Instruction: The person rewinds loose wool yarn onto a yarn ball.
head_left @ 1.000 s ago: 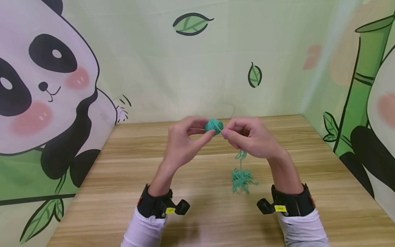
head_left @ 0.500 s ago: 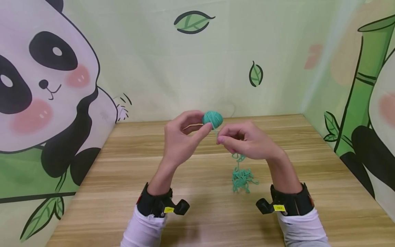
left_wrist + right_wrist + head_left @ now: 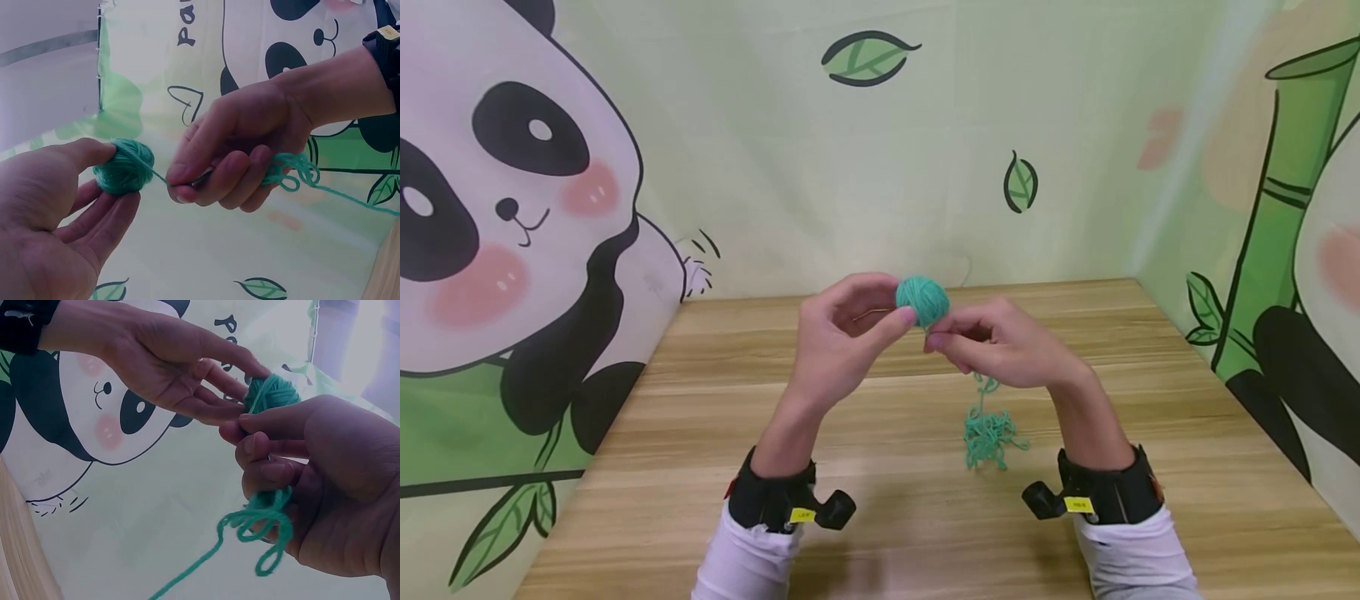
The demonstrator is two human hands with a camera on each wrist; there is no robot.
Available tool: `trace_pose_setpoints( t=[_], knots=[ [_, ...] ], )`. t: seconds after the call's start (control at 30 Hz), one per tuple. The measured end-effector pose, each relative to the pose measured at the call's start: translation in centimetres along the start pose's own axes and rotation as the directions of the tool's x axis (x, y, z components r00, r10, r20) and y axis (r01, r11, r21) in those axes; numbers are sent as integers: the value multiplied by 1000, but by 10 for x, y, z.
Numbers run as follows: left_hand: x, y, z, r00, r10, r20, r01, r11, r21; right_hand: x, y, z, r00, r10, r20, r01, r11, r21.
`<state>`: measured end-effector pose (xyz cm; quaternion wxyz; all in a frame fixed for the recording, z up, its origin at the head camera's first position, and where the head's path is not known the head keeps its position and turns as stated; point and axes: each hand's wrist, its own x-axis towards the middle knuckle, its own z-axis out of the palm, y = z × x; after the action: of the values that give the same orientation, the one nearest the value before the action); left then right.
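A small ball of green yarn (image 3: 922, 301) is pinched between the thumb and fingers of my left hand (image 3: 844, 342), raised above the table. Just to its right, my right hand (image 3: 1003, 342) pinches the strand between thumb and forefinger. In the left wrist view that strand (image 3: 157, 175) runs taut from the ball to the right fingertips. Loops of slack yarn (image 3: 270, 532) hang out of the curled lower fingers of the right hand in the right wrist view. From there a length drops to a loose tangle of yarn (image 3: 990, 438) on the table.
The wood-grain table (image 3: 700, 500) reaches back to a cloth backdrop (image 3: 760, 167) printed with pandas, leaves and bamboo. Black wrist bands with small cameras (image 3: 835, 509) sit on both forearms.
The right hand has moved a little down and left from beside the ball to just under its right side. The ball has turned in the left fingers, and the strand's visible angle has changed.
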<state>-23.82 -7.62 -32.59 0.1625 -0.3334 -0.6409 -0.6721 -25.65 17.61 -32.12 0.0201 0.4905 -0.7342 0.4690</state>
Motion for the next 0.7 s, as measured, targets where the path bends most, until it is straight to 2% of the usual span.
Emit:
trace_pose_setpoints(
  t=[0.27,0.43,0.57,0.7],
  knots=[
    [-2,5,-1,994,69,86,-61,994,-89,-1,0,-2,1000,25,-4,-25,1000,1],
    [-3,10,-1,983,76,167,-57,991,-119,-1,-1,-3,996,77,-35,-78,997,-11],
    [-4,11,-1,964,50,260,-28,996,-89,-3,-1,-4,991,94,-93,-94,996,3],
    [-4,10,-1,934,36,354,-20,999,-50,-3,-2,-5,988,82,-131,-80,997,23]
  ],
)
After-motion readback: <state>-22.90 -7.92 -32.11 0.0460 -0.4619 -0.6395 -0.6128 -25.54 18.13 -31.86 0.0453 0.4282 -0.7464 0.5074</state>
